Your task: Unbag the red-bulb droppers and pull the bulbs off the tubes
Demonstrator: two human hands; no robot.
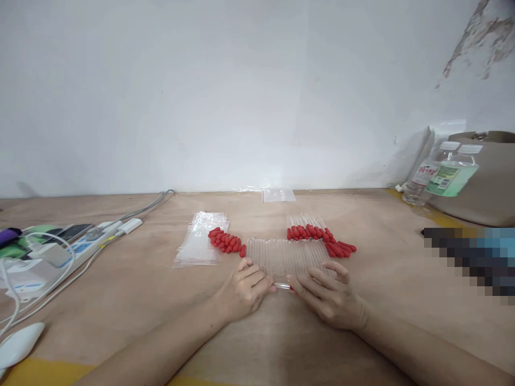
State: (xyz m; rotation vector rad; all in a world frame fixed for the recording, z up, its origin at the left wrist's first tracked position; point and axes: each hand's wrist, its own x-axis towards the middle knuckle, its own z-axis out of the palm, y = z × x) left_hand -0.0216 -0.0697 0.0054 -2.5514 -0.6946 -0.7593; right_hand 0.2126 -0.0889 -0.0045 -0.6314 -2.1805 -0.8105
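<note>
My left hand (pixel 246 289) and my right hand (pixel 328 296) rest on the wooden table (pixel 120 300), fingers curled toward each other. Between their fingertips lies a thin clear glass tube (pixel 282 286); the left hand pinches one end, and the right pinches the other end, where a bit of red shows. Just beyond the hands lies a row of several bare glass tubes (pixel 286 254). A heap of loose red rubber bulbs (pixel 226 241) sits to its left. Behind it to the right lie finished droppers with red bulbs (pixel 317 235).
A stack of small clear zip bags (pixel 200 245) lies left of the bulbs, another bag (pixel 277 195) by the wall. A power strip with cables and chargers (pixel 76 247) fills the left side. Two plastic bottles (pixel 442 174) and a tan bag (pixel 488 182) stand at right.
</note>
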